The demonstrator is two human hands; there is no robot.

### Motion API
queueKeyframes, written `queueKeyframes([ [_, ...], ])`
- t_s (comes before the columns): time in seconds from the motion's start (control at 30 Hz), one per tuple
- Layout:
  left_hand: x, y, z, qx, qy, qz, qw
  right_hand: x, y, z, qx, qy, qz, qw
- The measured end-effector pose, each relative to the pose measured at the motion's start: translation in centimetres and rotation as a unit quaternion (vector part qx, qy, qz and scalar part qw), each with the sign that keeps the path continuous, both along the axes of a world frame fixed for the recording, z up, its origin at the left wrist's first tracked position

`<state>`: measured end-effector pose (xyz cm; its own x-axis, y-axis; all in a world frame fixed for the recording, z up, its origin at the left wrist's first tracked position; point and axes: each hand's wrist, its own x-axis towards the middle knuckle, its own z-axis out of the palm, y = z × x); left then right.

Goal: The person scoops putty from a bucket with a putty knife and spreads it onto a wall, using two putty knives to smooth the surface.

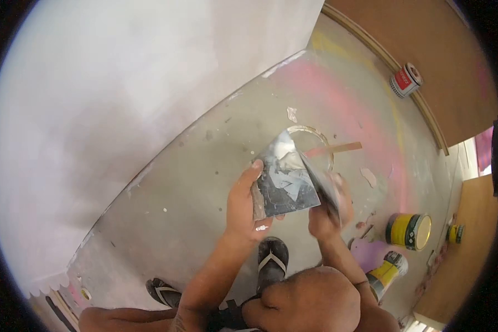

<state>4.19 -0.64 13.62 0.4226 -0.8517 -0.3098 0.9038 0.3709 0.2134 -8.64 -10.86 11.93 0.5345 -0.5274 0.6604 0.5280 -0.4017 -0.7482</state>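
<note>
We see the left hand (241,200) closed around a white-smeared dark plate (293,195), the right hand (322,222) gripping a blurred blade (327,191) beside it. Beyond, a stick (346,148) crosses a round rim (316,132).

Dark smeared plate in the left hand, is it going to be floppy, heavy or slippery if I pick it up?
The dark plate is probably stiff, since its lower edge runs straight. It looks fairly light: the left hand holds it by one side. The pale smears could make it slippery, if wet.
</note>
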Motion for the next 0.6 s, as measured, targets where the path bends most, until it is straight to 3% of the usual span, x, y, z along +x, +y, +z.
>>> queueKeyframes([
  [0.07, 0.0, 0.6, 1.2, 0.112, -0.116, 0.04, 0.986, 0.2, -0.9, -1.4, 0.066, 0.189, -0.15, 0.968],
  [0.1, 0.3, 1.0, 1.1, 0.112, -0.118, 0.043, 0.986, -0.2, -0.5, -1.3, 0.15, 0.178, -0.176, 0.957],
  [0.13, 0.7, 1.4, 0.7, 0.074, -0.104, 0.032, 0.991, -0.2, -0.3, -1.2, 0.151, 0.178, -0.173, 0.957],
  [0.2, 0.6, 1.9, 0.1, 0.041, -0.087, 0.022, 0.995, 0.3, 1.0, 0.1, 0.043, -0.057, -0.092, 0.993],
  [0.23, 0.6, 1.9, 0.0, 0.047, -0.1, 0.017, 0.994, 1.6, 1.1, -0.3, 0.074, -0.168, 0.067, 0.981],
  [0.27, 0.6, 1.6, 0.1, 0.052, -0.112, 0.01, 0.992, 2.2, 1.2, -0.5, -0.017, -0.094, -0.021, 0.995],
  [0.3, 0.4, 1.5, 0.3, 0.051, -0.113, 0.009, 0.992, 2.3, 0.4, -0.2, -0.078, 0.073, -0.056, 0.993],
  [0.33, 0.1, 1.5, 0.7, 0.079, -0.126, 0.034, 0.988, 2.4, -0.5, 0.5, -0.136, 0.238, -0.089, 0.958],
  [0.47, 0.1, 2.1, 1.9, 0.172, -0.102, 0.096, 0.975, 1.0, 1.1, 0.3, -0.11, 0.233, -0.16, 0.953],
  [0.5, 0.2, 2.6, 1.2, 0.179, -0.1, 0.097, 0.974, 0.6, 1.9, 0.1, -0.008, 0.105, -0.031, 0.994],
  [0.53, 0.9, 3.0, 0.2, 0.113, -0.117, 0.042, 0.986, 1.0, 2.4, 0.1, 0.088, -0.037, 0.096, 0.991],
  [0.57, 1.4, 3.4, -0.2, 0.047, -0.133, -0.016, 0.99, 1.8, 3.1, 0.6, 0.088, 0.043, 0.041, 0.994],
  [0.6, 0.9, 3.4, 0.7, 0.048, -0.138, -0.016, 0.989, 2.1, 2.3, -0.1, 0.089, 0.039, 0.041, 0.994],
])
